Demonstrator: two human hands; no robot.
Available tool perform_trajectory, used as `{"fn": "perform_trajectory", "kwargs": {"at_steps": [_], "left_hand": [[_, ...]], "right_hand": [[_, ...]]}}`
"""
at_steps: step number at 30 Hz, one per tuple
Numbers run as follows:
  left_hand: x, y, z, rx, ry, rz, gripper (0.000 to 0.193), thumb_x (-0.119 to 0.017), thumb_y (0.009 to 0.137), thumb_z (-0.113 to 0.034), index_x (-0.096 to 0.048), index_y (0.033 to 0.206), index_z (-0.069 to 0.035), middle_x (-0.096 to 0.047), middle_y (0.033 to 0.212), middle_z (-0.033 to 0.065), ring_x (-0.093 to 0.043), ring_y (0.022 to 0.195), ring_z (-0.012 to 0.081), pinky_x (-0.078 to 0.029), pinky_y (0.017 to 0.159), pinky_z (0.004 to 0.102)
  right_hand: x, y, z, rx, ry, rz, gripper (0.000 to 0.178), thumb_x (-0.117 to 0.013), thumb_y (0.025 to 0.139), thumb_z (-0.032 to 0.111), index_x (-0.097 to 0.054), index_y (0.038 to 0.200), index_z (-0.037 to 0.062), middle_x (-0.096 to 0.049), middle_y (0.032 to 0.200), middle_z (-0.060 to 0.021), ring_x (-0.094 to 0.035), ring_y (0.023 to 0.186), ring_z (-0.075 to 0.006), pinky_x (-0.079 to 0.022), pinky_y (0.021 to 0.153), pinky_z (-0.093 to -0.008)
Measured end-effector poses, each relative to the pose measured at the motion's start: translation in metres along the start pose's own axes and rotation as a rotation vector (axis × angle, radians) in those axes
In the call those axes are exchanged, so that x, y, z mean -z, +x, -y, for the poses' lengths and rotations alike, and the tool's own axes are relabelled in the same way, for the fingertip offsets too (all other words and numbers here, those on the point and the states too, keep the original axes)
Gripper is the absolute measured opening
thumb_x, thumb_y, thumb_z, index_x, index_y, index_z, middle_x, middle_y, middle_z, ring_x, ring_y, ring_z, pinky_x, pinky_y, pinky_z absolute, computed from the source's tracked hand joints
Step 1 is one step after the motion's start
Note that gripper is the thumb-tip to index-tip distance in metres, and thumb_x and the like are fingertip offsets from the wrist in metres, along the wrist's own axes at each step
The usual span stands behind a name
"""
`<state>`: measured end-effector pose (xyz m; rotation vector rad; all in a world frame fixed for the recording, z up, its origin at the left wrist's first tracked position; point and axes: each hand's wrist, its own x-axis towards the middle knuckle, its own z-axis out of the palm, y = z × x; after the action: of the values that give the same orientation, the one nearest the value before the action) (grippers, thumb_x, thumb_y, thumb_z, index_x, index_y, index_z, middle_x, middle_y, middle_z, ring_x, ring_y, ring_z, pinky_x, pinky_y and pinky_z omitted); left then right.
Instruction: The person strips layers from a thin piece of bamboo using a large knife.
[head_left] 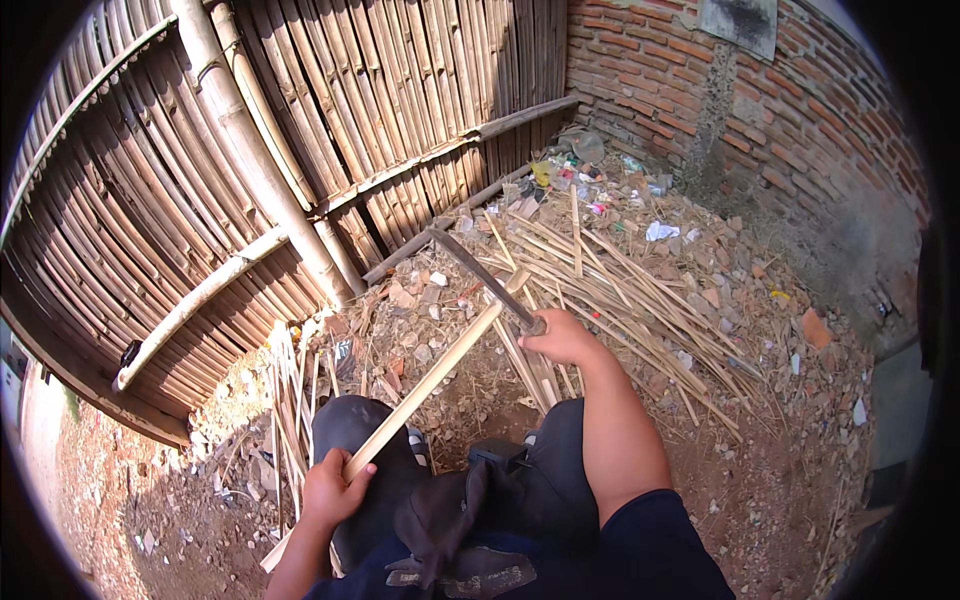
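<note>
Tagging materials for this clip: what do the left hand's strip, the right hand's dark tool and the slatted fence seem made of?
Pale strip: probably split bamboo, smooth, unpainted; straight edges, yellowish tone.
Machete-like tool: perhaps steel, dull and dark; its long, narrow shape suggests metal.
Slatted fence: apparently bamboo, weathered; ringed joints show.

Bamboo strip [425, 388] and blade [480, 272] barring front, open ground [755, 500] right
</note>
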<state>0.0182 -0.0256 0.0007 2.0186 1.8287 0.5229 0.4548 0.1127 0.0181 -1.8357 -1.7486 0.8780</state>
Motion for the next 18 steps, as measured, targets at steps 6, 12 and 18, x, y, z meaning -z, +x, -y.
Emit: {"fn": "perform_trajectory", "kwargs": {"at_steps": [6,12,18], "left_hand": [[0.003,0.002,0.001,-0.012,0.029,-0.003,0.045,-0.079,0.087,-0.045,-0.060,0.092,-0.004,-0.064,0.067,0.0178,-0.067,0.066,0.0415,-0.052,0.062,0.0487],[-0.003,-0.004,0.002,-0.013,0.041,-0.034,0.046,-0.078,0.087,-0.045,-0.060,0.094,-0.004,-0.066,0.067,0.0187,-0.068,0.067,0.0420,-0.053,0.063,0.0498],[-0.003,-0.001,-0.002,-0.042,0.090,-0.041,0.046,-0.078,0.087,-0.046,-0.061,0.096,-0.005,-0.066,0.067,0.0192,-0.069,0.067,0.0430,-0.055,0.063,0.0513]], "right_hand": [[-0.021,-0.016,0.029,0.118,-0.202,0.304,0.062,-0.082,0.081,0.036,-0.067,0.129,0.0002,-0.072,0.116,-0.0253,-0.070,0.107,-0.0366,-0.054,0.093,-0.0418],[-0.014,0.008,-0.015,0.054,0.018,0.039,0.063,-0.083,0.080,0.035,-0.067,0.130,0.0018,-0.072,0.115,-0.0240,-0.070,0.106,-0.0334,-0.054,0.092,-0.0411],[-0.014,-0.011,0.012,0.054,-0.103,0.118,0.052,-0.081,0.080,0.035,-0.071,0.122,0.0052,-0.073,0.104,-0.0218,-0.070,0.101,-0.0362,-0.054,0.089,-0.0447]]}}
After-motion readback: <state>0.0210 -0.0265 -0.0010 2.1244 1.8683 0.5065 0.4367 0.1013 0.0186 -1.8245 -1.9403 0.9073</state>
